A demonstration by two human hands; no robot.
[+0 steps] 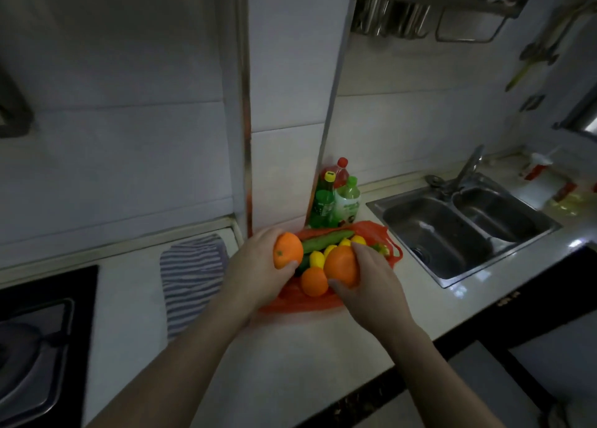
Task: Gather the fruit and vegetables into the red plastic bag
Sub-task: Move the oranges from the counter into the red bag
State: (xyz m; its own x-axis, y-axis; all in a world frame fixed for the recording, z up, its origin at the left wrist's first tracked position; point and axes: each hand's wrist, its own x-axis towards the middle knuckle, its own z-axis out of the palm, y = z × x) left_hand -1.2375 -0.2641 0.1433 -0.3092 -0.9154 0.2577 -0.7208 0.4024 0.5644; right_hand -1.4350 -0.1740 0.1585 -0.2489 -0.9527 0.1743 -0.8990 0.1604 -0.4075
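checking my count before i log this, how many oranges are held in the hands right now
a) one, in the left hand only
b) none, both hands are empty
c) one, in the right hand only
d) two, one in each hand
d: the left hand grips one orange and the right hand grips another orange, both over the red plastic bag; a third orange lies loose between them.

An orange (288, 250) in each hand (258, 266)
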